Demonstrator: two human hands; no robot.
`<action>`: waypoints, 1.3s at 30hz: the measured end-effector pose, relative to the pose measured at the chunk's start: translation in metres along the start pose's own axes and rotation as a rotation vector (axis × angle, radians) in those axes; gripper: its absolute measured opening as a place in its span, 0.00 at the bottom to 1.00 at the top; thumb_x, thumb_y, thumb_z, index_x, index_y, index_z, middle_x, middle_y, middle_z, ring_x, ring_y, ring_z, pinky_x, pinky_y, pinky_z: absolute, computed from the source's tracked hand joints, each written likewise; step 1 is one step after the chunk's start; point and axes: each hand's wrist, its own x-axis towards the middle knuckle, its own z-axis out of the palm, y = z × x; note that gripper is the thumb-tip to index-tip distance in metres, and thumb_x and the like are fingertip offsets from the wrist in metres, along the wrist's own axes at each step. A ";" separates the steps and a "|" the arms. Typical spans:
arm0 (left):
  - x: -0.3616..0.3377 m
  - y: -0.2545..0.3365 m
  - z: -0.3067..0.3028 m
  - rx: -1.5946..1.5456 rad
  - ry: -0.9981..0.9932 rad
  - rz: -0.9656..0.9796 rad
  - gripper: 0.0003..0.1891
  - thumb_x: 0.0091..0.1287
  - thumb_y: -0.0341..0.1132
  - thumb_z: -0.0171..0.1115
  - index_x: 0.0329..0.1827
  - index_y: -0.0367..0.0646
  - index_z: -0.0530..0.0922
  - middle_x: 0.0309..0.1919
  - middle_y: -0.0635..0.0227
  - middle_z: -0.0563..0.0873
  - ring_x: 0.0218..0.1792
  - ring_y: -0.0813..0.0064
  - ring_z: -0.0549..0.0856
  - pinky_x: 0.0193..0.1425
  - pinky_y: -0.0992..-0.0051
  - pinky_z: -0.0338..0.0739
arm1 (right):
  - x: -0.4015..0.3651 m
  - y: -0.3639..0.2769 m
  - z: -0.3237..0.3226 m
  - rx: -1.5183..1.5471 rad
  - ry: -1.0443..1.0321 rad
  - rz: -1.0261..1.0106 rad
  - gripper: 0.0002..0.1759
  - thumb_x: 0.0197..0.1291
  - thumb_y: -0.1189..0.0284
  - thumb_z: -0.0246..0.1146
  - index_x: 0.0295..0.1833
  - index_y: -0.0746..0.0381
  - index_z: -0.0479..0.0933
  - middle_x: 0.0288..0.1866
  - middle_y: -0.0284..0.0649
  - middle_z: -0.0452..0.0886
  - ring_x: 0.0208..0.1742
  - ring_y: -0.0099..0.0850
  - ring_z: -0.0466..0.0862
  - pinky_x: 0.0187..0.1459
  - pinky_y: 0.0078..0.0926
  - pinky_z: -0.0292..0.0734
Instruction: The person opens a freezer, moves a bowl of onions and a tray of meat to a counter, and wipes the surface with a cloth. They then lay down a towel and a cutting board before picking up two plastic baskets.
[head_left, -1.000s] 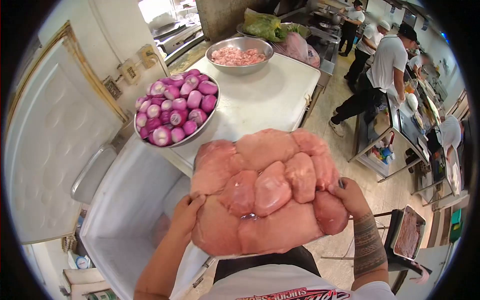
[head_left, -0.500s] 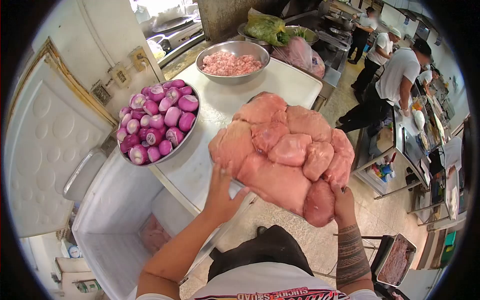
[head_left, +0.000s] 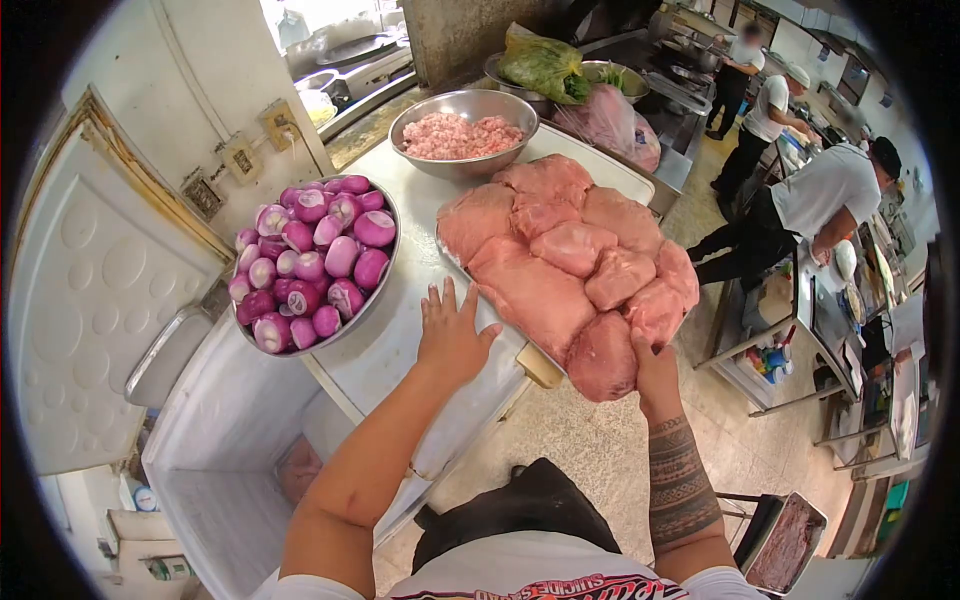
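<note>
Large pieces of raw meat (head_left: 540,290) lie heaped on a tray whose rim is mostly hidden beneath them. My right hand (head_left: 657,375) grips the near right corner of this load, its thumb on top and the other fingers out of sight below. Beside the tray's left edge, my left hand (head_left: 452,335) is open, fingers spread over the white work surface (head_left: 390,330) and holding nothing. To its left stands a metal bowl of peeled red onions (head_left: 310,265). Behind the meat is a steel bowl (head_left: 463,160) of ground meat (head_left: 460,135).
An open white chest (head_left: 220,500) with meat inside is at lower left. A tan block (head_left: 540,366) juts from the surface's near edge. Bagged greens (head_left: 540,65) and a pink plastic bag (head_left: 612,125) sit behind. Co-workers (head_left: 815,195) stand at counters on the right.
The meat tray has moved away from me and up, onto the white surface. My left hand has come off the tray's left edge; my right hand still grips its corner.
</note>
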 end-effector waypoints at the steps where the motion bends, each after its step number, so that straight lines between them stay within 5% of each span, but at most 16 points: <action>1: 0.003 -0.001 -0.001 -0.007 0.017 -0.003 0.43 0.76 0.56 0.61 0.84 0.37 0.60 0.83 0.33 0.54 0.83 0.31 0.52 0.87 0.43 0.44 | 0.008 0.000 0.003 -0.004 0.002 -0.009 0.38 0.67 0.57 0.73 0.63 0.82 0.70 0.59 0.53 0.80 0.58 0.35 0.81 0.56 0.31 0.80; 4: 0.005 -0.001 -0.003 0.015 -0.030 -0.017 0.42 0.76 0.56 0.60 0.84 0.39 0.60 0.84 0.33 0.51 0.84 0.33 0.50 0.88 0.45 0.43 | 0.039 0.004 0.005 -0.001 -0.012 -0.035 0.39 0.68 0.57 0.73 0.64 0.83 0.70 0.61 0.53 0.81 0.58 0.34 0.82 0.56 0.30 0.80; 7: -0.014 -0.015 0.002 -0.082 0.124 0.089 0.38 0.76 0.54 0.61 0.82 0.39 0.65 0.83 0.36 0.55 0.83 0.34 0.54 0.87 0.46 0.47 | 0.061 -0.007 0.011 -0.004 -0.054 -0.017 0.37 0.69 0.57 0.72 0.65 0.81 0.72 0.62 0.53 0.81 0.59 0.34 0.82 0.57 0.30 0.80; 10: -0.050 -0.025 -0.022 -0.224 0.254 0.090 0.29 0.74 0.46 0.67 0.74 0.40 0.75 0.76 0.46 0.71 0.76 0.44 0.69 0.81 0.50 0.61 | 0.074 -0.019 0.016 -0.048 -0.087 0.021 0.35 0.70 0.56 0.71 0.65 0.77 0.75 0.63 0.50 0.82 0.58 0.34 0.83 0.57 0.31 0.80; 13: -0.090 -0.058 -0.045 -0.356 0.370 0.148 0.20 0.74 0.40 0.68 0.62 0.37 0.82 0.58 0.54 0.85 0.58 0.58 0.84 0.64 0.58 0.78 | 0.091 -0.016 0.018 -0.089 -0.064 -0.077 0.31 0.72 0.55 0.69 0.67 0.69 0.77 0.60 0.45 0.84 0.52 0.37 0.86 0.55 0.34 0.82; 16: -0.136 -0.091 -0.072 -0.660 0.360 -0.164 0.11 0.71 0.34 0.69 0.49 0.35 0.85 0.38 0.63 0.87 0.36 0.72 0.85 0.42 0.70 0.80 | 0.074 -0.054 0.017 -0.185 -0.087 0.178 0.26 0.73 0.57 0.66 0.60 0.71 0.80 0.48 0.44 0.85 0.48 0.32 0.85 0.51 0.31 0.82; 20: -0.161 -0.176 -0.125 -0.761 0.649 -0.536 0.11 0.75 0.36 0.63 0.34 0.39 0.81 0.22 0.74 0.78 0.26 0.81 0.79 0.31 0.74 0.73 | 0.102 -0.036 -0.019 -0.792 0.152 -0.398 0.23 0.73 0.63 0.65 0.60 0.72 0.79 0.51 0.44 0.84 0.49 0.32 0.83 0.52 0.31 0.81; 22: -0.149 -0.230 -0.153 -1.015 0.698 -0.564 0.09 0.74 0.36 0.62 0.44 0.38 0.79 0.31 0.68 0.81 0.29 0.77 0.82 0.32 0.72 0.77 | 0.069 -0.051 0.009 -0.486 0.297 -0.682 0.22 0.72 0.66 0.65 0.62 0.72 0.78 0.54 0.43 0.84 0.49 0.32 0.82 0.52 0.31 0.80; 24: -0.128 -0.246 -0.173 -1.236 0.676 -0.667 0.08 0.76 0.35 0.58 0.47 0.39 0.78 0.38 0.66 0.83 0.38 0.71 0.85 0.43 0.71 0.83 | 0.029 -0.076 0.060 -0.522 0.139 -0.692 0.22 0.72 0.68 0.65 0.65 0.71 0.78 0.57 0.41 0.84 0.48 0.30 0.82 0.51 0.30 0.80; 26: -0.108 -0.283 -0.178 -1.513 0.334 -0.503 0.09 0.75 0.32 0.59 0.53 0.39 0.77 0.45 0.63 0.85 0.45 0.67 0.87 0.54 0.67 0.86 | -0.013 -0.101 0.118 -0.470 -0.027 -0.630 0.22 0.72 0.70 0.64 0.66 0.70 0.78 0.57 0.39 0.84 0.48 0.28 0.82 0.50 0.29 0.80; 27: -0.101 -0.291 -0.178 -1.547 0.328 -0.478 0.10 0.73 0.30 0.59 0.53 0.38 0.75 0.45 0.61 0.84 0.44 0.66 0.87 0.52 0.64 0.86 | -0.036 -0.114 0.150 -0.405 -0.120 -0.562 0.21 0.72 0.70 0.64 0.66 0.69 0.78 0.57 0.38 0.84 0.48 0.26 0.82 0.50 0.28 0.80; 29: -0.089 -0.303 -0.175 -1.616 0.307 -0.417 0.13 0.69 0.25 0.61 0.54 0.37 0.71 0.45 0.58 0.83 0.41 0.64 0.87 0.50 0.59 0.88 | -0.051 -0.122 0.191 -0.482 -0.282 -0.638 0.20 0.74 0.70 0.61 0.66 0.68 0.79 0.57 0.38 0.84 0.48 0.24 0.82 0.49 0.25 0.80; 31: -0.083 -0.319 -0.166 -1.635 0.257 -0.401 0.12 0.68 0.24 0.60 0.53 0.37 0.71 0.45 0.58 0.83 0.39 0.64 0.86 0.51 0.58 0.88 | -0.052 -0.124 0.221 -0.779 -0.420 -0.929 0.19 0.77 0.69 0.58 0.66 0.67 0.80 0.59 0.39 0.84 0.49 0.23 0.82 0.49 0.18 0.78; 33: -0.080 -0.327 -0.161 -1.617 0.210 -0.365 0.13 0.67 0.23 0.60 0.52 0.38 0.70 0.43 0.58 0.82 0.37 0.65 0.85 0.47 0.57 0.89 | -0.039 -0.120 0.262 -0.273 -0.456 -0.376 0.20 0.77 0.65 0.56 0.65 0.65 0.80 0.56 0.38 0.84 0.48 0.25 0.83 0.46 0.21 0.78; 36: -0.089 -0.304 -0.172 -1.488 0.232 -0.475 0.12 0.67 0.24 0.60 0.52 0.40 0.71 0.41 0.63 0.83 0.37 0.70 0.85 0.49 0.62 0.87 | 0.000 -0.110 0.301 -0.041 -0.519 -0.051 0.17 0.75 0.66 0.59 0.64 0.54 0.82 0.51 0.28 0.85 0.46 0.21 0.82 0.51 0.20 0.76; 39: -0.105 -0.302 -0.175 -1.512 0.215 -0.455 0.14 0.66 0.24 0.60 0.53 0.40 0.70 0.41 0.62 0.82 0.36 0.70 0.83 0.44 0.61 0.87 | -0.012 -0.125 0.339 0.027 -0.628 0.034 0.17 0.74 0.65 0.60 0.64 0.52 0.82 0.49 0.29 0.85 0.44 0.22 0.81 0.50 0.22 0.77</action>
